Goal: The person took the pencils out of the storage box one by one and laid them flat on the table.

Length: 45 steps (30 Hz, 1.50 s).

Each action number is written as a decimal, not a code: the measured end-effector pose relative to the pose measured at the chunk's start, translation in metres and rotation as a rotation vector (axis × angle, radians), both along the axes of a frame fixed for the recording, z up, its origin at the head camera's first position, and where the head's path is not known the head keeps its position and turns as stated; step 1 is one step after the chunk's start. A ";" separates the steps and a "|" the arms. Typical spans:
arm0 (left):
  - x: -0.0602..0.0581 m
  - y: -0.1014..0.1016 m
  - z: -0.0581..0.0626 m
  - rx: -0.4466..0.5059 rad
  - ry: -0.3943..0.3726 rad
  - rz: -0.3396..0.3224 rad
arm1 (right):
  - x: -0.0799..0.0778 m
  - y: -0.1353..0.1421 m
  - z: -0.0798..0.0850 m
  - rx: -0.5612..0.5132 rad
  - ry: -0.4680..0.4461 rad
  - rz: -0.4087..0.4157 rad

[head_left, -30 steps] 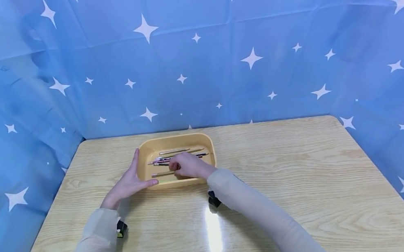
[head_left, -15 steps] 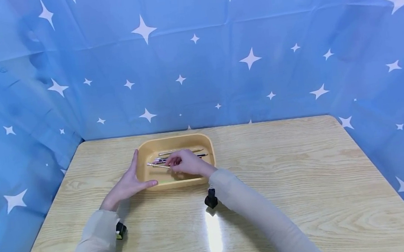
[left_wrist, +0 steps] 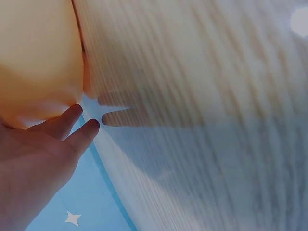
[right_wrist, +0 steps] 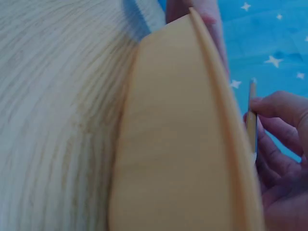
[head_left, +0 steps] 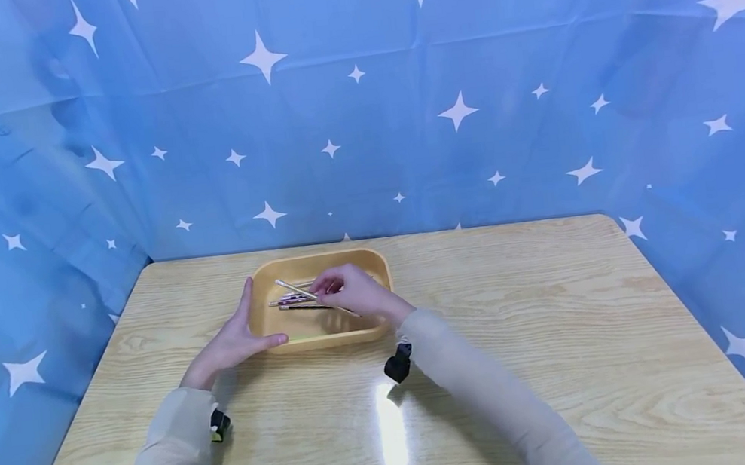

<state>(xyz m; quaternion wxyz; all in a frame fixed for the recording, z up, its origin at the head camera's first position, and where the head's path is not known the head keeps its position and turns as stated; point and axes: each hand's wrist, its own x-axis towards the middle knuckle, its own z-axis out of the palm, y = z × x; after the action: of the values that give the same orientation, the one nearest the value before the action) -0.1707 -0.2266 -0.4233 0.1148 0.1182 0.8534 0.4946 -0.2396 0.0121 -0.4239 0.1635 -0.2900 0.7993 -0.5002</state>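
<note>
In the head view, a yellow-tan plastic tray (head_left: 329, 340) stands at the back of the table, left of centre. My left hand (head_left: 235, 341) rests against its left end, fingers straight and spread, thumb at the near rim. My right hand (head_left: 357, 292) is over the tray and pinches a light wooden pencil (head_left: 295, 289) between thumb and fingers. The pencil slants, its pale end to the upper left. Several other pencils (head_left: 301, 307) lie in the tray, partly hidden by the right hand. In the right wrist view, the tray's outer wall (right_wrist: 173, 120) hides its inside.
A wood-grain table (head_left: 527, 337) spreads out to the right and in front of the tray. Behind the table and at its sides hangs a blue curtain (head_left: 388, 125) with white stars. Black wrist cameras (head_left: 397, 365) hang below the sleeves.
My right hand picks the pencil from the tray's near side, lifts it and turns it to a steeper slant. My left hand stays at the tray's left end.
</note>
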 end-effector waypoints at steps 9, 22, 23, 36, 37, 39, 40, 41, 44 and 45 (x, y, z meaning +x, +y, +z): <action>-0.012 -0.011 -0.028 -0.045 0.023 -0.003 | 0.001 0.030 0.017 -0.033 0.049 0.021; 0.000 0.002 0.001 -0.051 -0.010 -0.005 | 0.012 0.095 0.037 0.012 0.047 -0.081; -0.001 0.002 0.000 -0.050 -0.008 -0.006 | 0.014 0.101 0.040 0.013 0.045 -0.092; -0.013 -0.014 -0.024 -0.072 -0.001 -0.005 | 0.006 0.187 0.008 -0.008 -0.042 -0.284; -0.013 -0.014 -0.024 -0.069 -0.003 -0.003 | 0.005 0.194 0.002 0.010 -0.033 -0.292; -0.013 -0.013 -0.024 -0.066 -0.009 -0.002 | 0.006 0.208 -0.007 0.061 -0.011 -0.308; -0.014 -0.012 -0.024 -0.064 -0.010 -0.004 | 0.008 0.214 -0.011 0.091 -0.001 -0.316; -0.014 -0.011 -0.024 -0.065 -0.012 -0.006 | 0.010 0.221 -0.014 0.115 0.004 -0.319; -0.013 -0.012 -0.024 -0.076 -0.016 -0.009 | 0.016 0.239 -0.022 0.155 0.004 -0.342; -0.013 -0.012 -0.024 -0.083 -0.014 -0.010 | 0.018 0.245 -0.024 0.156 0.003 -0.352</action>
<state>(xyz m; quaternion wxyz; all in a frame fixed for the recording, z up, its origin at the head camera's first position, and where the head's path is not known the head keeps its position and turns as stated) -0.1841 -0.2389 -0.4472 0.1278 0.1142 0.8719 0.4588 -0.2218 0.2569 -0.4477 0.0946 -0.1329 0.8744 -0.4570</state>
